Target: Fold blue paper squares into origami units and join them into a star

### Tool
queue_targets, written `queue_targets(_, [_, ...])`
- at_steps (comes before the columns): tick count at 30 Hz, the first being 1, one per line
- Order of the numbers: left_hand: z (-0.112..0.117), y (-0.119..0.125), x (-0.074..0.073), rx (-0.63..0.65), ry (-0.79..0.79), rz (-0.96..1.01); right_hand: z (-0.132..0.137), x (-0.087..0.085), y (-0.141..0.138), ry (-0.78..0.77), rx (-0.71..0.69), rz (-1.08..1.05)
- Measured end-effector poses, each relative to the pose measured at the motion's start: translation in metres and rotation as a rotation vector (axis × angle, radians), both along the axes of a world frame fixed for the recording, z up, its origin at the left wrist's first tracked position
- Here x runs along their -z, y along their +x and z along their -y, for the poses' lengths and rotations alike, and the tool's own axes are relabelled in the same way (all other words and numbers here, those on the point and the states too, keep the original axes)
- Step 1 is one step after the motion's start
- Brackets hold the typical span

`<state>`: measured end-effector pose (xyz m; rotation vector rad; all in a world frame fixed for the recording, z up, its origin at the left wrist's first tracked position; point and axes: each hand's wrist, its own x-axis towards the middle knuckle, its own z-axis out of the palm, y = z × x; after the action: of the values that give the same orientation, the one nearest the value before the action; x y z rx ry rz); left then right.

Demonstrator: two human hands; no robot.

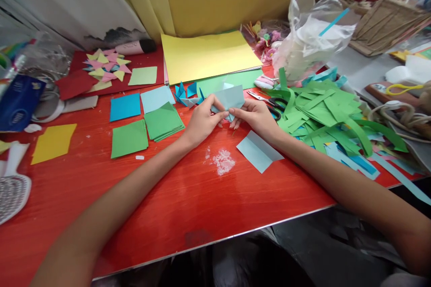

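Note:
Both hands pinch a light blue sheet of paper [232, 97] above the red table [161, 215]. My left hand [204, 119] grips its left lower edge, and my right hand [257, 119] grips the right; the thumbs nearly meet at the middle. Some fingertips are hidden behind the sheet. Below my right hand lies another light blue paper [258, 151] with a crease across it. Folded blue paper pieces [184, 95] stand just left of my left hand. Black-handled scissors [275, 106] lie beyond my right hand.
Green paper squares [164, 121], a blue square [125, 107] and a yellow paper [54, 143] lie to the left. Green paper strips [323, 107] heap up on the right, near a plastic bag [310, 36]. Large yellow sheets [208, 56] lie at the back. White crumbs [223, 162] dot the front.

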<state>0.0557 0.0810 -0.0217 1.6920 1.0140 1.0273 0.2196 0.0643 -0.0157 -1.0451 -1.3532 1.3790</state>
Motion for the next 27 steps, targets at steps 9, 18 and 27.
queue_targets(9, [-0.0006, 0.0011, -0.0016, -0.049, -0.165, 0.12, -0.0004, 0.0014, 0.0023, -0.023, -0.048, -0.013])
queue_targets(18, [-0.0013, 0.0022, -0.002, -0.027, -0.199, 0.151, -0.0005, -0.0014, 0.0026, -0.055, -0.158, 0.121])
queue_targets(27, [-0.0026, 0.0015, 0.0, 0.032, -0.158, 0.18, -0.002, -0.0021, 0.0027, -0.085, -0.142, 0.131])
